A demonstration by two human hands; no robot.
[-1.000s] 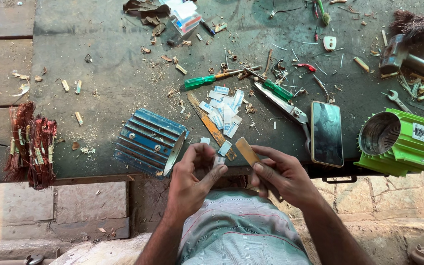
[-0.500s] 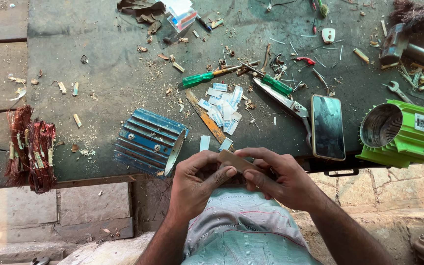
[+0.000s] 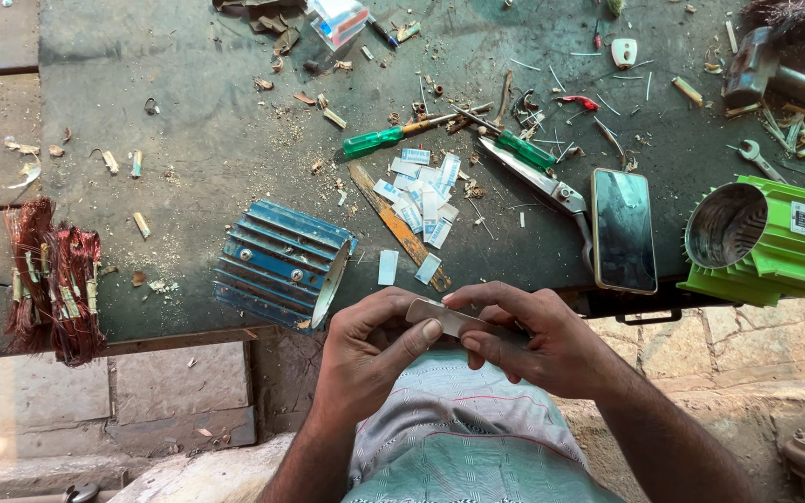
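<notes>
Item: thin tan strip, stiff paper or card by the look of it, being held above the person's lap just off the near edge of the bench.

Left hand: fingers curling in, thumb pressing down on the strip's left end, pinching it.

Right hand: fingers closing over the strip's right part, fingertips pinching it from above; that end is lying hidden under them.

Lie of the strip: long axis running roughly left to right across the person's front, left end sitting slightly higher in the view, flat face turning upward.

Handling, as a judgement: very light, thin, bending easily, likely creasing if squeezed mid-span; not slippery, not brittle. Best taken by the two ends, between thumb and fingertip, as both hands are doing.

On the bench beyond the hands:
- blue finned motor housing, lying on its side, near the left hand.
- loose white paper slips, sitting in a scatter, two more nearer the edge.
- long orange-brown wooden strip, lying diagonally beside the slips.
- green-handled screwdriver, lying beyond the slips.
- phone, lying face up, screen dark.
- green motor casing, overhanging the right edge.
- copper wire bundles, sitting at the left edge.
</notes>
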